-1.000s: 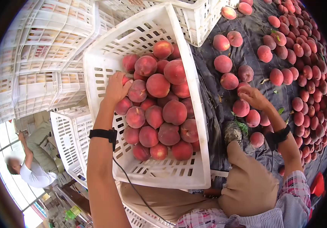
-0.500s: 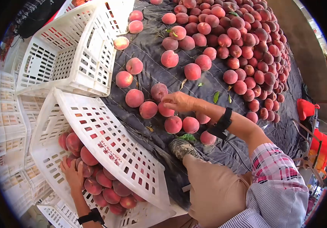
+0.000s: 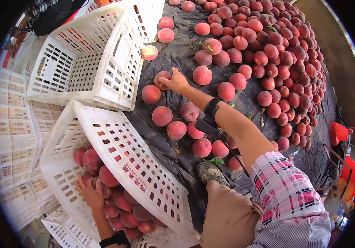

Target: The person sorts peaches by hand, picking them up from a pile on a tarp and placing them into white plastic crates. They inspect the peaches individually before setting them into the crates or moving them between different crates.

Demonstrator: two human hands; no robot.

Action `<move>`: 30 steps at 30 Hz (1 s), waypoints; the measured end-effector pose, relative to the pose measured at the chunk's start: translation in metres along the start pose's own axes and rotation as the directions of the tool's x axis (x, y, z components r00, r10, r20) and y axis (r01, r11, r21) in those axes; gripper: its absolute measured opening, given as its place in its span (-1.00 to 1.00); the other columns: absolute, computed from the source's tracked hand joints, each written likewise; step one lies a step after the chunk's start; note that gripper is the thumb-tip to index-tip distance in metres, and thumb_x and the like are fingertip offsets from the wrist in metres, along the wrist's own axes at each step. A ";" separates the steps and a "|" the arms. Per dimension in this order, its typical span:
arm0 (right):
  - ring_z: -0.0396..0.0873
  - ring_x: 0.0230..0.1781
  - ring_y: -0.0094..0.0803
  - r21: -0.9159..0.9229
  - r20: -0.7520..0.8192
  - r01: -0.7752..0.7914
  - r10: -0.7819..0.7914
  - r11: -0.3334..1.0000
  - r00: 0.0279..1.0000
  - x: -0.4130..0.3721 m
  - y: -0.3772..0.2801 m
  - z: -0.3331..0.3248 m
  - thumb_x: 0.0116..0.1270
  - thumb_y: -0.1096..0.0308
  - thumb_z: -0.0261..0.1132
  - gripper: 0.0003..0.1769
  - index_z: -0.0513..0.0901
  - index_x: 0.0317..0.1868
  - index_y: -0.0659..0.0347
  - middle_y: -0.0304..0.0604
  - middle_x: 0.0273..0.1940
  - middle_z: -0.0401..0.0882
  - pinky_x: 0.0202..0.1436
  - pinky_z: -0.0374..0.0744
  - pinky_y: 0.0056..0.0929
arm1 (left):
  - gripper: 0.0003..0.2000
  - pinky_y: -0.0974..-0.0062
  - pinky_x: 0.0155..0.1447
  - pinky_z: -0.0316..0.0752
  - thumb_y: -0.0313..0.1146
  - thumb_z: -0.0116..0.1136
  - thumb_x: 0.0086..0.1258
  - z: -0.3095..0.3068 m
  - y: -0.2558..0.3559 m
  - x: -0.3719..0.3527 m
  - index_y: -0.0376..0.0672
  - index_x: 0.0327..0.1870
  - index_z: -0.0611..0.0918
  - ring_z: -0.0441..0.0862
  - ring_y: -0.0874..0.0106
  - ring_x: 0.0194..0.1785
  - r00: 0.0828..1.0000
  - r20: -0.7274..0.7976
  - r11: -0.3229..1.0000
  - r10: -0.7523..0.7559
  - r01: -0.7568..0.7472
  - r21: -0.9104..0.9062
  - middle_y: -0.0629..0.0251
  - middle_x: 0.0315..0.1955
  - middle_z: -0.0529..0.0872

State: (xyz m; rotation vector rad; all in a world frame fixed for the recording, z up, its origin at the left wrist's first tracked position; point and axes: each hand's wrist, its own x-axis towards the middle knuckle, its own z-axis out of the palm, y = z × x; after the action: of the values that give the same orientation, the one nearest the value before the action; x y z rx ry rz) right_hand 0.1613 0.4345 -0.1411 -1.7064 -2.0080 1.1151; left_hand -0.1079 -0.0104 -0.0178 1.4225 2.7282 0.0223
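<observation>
My left hand [image 3: 90,191] is inside the tilted white crate [image 3: 138,165], its fingers curved over a peach among the red peaches piled there. Out on the dark sheet, my right hand [image 3: 176,81] has its fingers around the side of a peach [image 3: 162,79], close to the upright crate. Just below that peach lies another peach [image 3: 151,94]. Several loose peaches, one of them a dark peach [image 3: 189,111], sit between my right forearm and the tilted crate.
A large heap of peaches [image 3: 284,62] covers the upper right of the dark sheet [image 3: 144,124]. An upright white crate [image 3: 90,62] stands at the upper left, with stacked crates [image 3: 10,136] along the left edge. Red bags [image 3: 351,173] are at the far right.
My right hand has moved up and away, from the peaches near the tilted crate to one farther off. My left hand stays in the crate. The whole view has shifted slightly.
</observation>
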 end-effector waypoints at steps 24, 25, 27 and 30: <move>0.53 0.06 -0.31 0.863 0.432 -0.119 -0.597 0.490 0.676 -0.150 -0.170 -0.104 0.19 0.08 0.34 -0.23 0.26 0.34 0.18 -0.09 0.15 0.43 -0.16 0.68 -0.19 | -0.61 -0.11 0.33 0.15 -0.04 0.15 0.28 -0.019 0.028 0.000 -0.22 -0.16 0.66 0.08 -0.05 0.43 0.990 0.012 0.990 -0.137 0.137 -0.039 0.07 0.32 0.30; 0.51 0.07 -0.35 0.853 0.381 -0.010 -0.608 0.522 0.696 -0.159 -0.185 -0.098 0.22 0.08 0.35 -0.23 0.25 0.35 0.18 -0.10 0.14 0.43 -0.05 0.67 -0.23 | -0.63 -0.12 0.28 0.21 -0.02 0.13 0.30 -0.014 0.024 -0.001 -0.17 -0.16 0.66 0.11 -0.08 0.40 0.992 -0.023 0.992 -0.123 0.123 -0.003 0.06 0.30 0.31; 0.51 0.08 -0.41 0.790 0.570 -0.146 -0.626 0.595 0.532 -0.182 -0.229 -0.104 0.25 0.05 0.35 -0.22 0.25 0.35 0.23 -0.13 0.12 0.46 0.07 0.61 -0.38 | -0.58 -0.08 0.31 0.19 0.04 0.09 0.30 -0.023 0.030 -0.001 -0.15 -0.13 0.67 0.06 -0.02 0.43 0.987 0.020 0.987 -0.162 0.162 0.005 0.12 0.32 0.31; 0.50 0.08 -0.46 0.738 0.537 0.133 -0.696 0.661 0.476 -0.202 -0.283 -0.070 0.26 0.05 0.34 -0.24 0.28 0.33 0.27 -0.13 0.08 0.48 0.08 0.56 -0.45 | -0.42 -0.01 0.39 0.07 0.09 0.16 0.23 -0.018 0.026 -0.001 -0.18 0.13 0.57 0.13 0.05 0.41 0.984 -0.027 0.985 -0.174 0.173 -0.022 0.15 0.30 0.37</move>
State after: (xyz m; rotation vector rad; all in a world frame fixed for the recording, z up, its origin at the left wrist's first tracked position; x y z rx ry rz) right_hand 0.0583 0.2710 0.1563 -0.2246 -1.9172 2.2358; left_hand -0.0869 0.0044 0.0017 1.1841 2.8564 0.0611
